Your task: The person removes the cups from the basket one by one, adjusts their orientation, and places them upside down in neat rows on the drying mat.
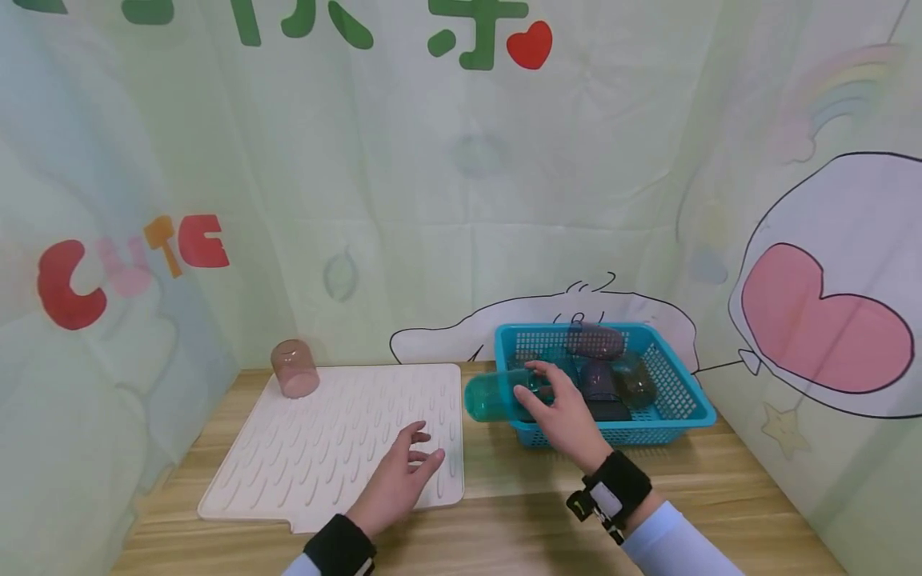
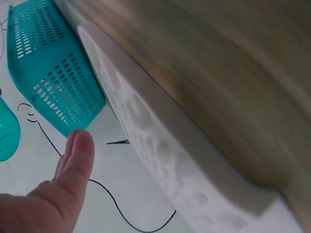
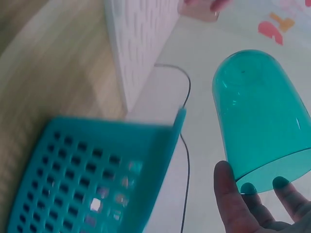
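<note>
Gripping a see-through teal, straight-sided, plastic-looking cup at its rim end with the right hand, pinching between thumb and fingers and pointing the closed base leftward, away from the fingertips, presumably for leaving the cup's body unobstructed. Showing two right fingertips tinted teal, yet not revealing whether pressing from inside the mouth or from behind the wall. Holding the cup in the air just left of the right fingers, overlapping in the head view the left edge of a blue, rectangular, perforated plastic basket, probably for avoiding its rim. Having that basket sitting beyond and to the right of the right fingers, cradling several dark-tinted, rounded see-through cups in a loose jumble, likely for containing pieces prone to rolling. Hovering with the left hand near the teal cup, bending its fingers loosely and gripping nothing, perhaps for balance or support. Having a flat white, rubbery-looking mat with rows of elongated marks lying under the left fingers on a wood-grain worktop. Seeing a pinkish-brown see-through cup standing at the mat's corner, well beyond and left of the left fingers, probably for leaving room elsewhere.
</note>
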Demonstrator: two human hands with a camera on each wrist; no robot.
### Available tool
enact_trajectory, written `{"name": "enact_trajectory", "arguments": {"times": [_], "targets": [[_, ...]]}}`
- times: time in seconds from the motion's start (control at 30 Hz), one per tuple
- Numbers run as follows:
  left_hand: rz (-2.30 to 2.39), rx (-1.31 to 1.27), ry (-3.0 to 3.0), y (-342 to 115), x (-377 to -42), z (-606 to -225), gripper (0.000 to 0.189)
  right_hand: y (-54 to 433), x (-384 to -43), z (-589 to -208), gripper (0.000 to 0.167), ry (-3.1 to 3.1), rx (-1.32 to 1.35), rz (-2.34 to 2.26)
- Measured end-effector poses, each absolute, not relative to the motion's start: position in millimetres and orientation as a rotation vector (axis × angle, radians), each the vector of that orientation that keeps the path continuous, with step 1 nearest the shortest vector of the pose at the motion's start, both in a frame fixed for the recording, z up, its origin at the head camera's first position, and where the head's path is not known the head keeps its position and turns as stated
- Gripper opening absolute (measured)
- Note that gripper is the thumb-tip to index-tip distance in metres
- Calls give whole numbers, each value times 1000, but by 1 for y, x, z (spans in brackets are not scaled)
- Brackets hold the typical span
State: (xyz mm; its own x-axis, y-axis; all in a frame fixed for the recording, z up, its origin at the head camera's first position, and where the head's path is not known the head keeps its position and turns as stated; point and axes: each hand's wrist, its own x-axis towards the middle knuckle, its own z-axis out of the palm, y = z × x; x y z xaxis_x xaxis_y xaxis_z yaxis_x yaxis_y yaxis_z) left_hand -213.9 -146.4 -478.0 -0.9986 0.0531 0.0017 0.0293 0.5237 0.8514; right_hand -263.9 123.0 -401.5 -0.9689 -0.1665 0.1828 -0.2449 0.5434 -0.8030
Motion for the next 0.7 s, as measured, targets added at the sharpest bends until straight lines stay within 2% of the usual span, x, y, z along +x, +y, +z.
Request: {"name": "enact_trajectory", "arguments": {"times": [0.43,0.7], "targets": [[1961,113,2252,-134,-209,-465,80,90,-247,-416,54,-2671,370,1562],[2091,135,1981,-133,-209,-463,90,77,-238,-420,51,-2675,435,1596]]}}
